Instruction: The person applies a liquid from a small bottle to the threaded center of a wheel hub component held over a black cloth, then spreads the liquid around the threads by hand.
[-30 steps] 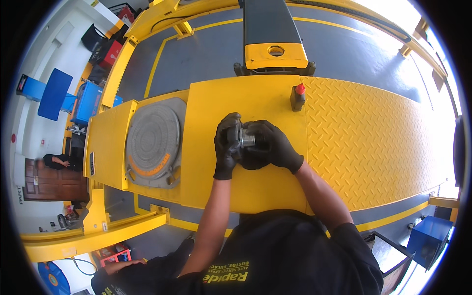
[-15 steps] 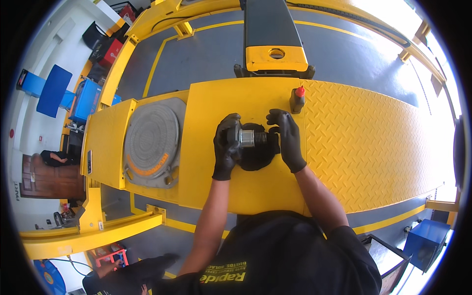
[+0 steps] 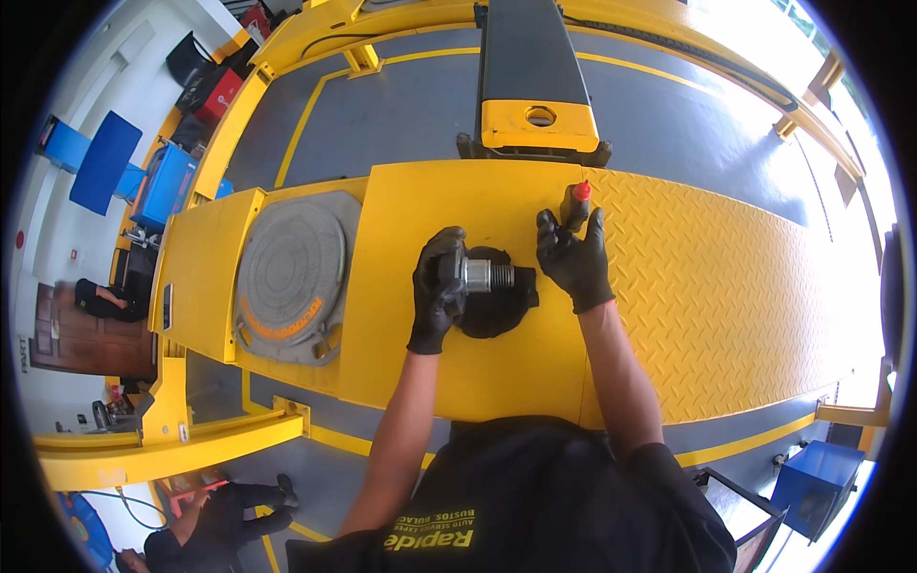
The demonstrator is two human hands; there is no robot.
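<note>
In my left hand [image 3: 435,286], gloved in black, is a dark fitting with a silver threaded stud [image 3: 487,277], held sideways with the threads to the right. A black round piece [image 3: 492,315] lies behind and beneath it on the yellow platform [image 3: 411,201]. My right hand [image 3: 573,258], also gloved, is open, palm up with curved fingers spread. Just beyond its fingertips stands a small dark bottle with a red cap [image 3: 581,196], partly hidden by them; whether they touch it I cannot tell.
A grey turntable plate [image 3: 291,272] sits left, textured yellow plating [image 3: 716,296] right, a grey-and-yellow jack beam [image 3: 535,76] beyond. Yellow rails, blue equipment [image 3: 167,186] and a blue cabinet [image 3: 812,487] surround the platform. Two other people [image 3: 105,301] are at the left and lower left [image 3: 205,530].
My right hand came away from the fitting, turned palm up and moved up and right toward the red-capped bottle. My left hand keeps its hold.
</note>
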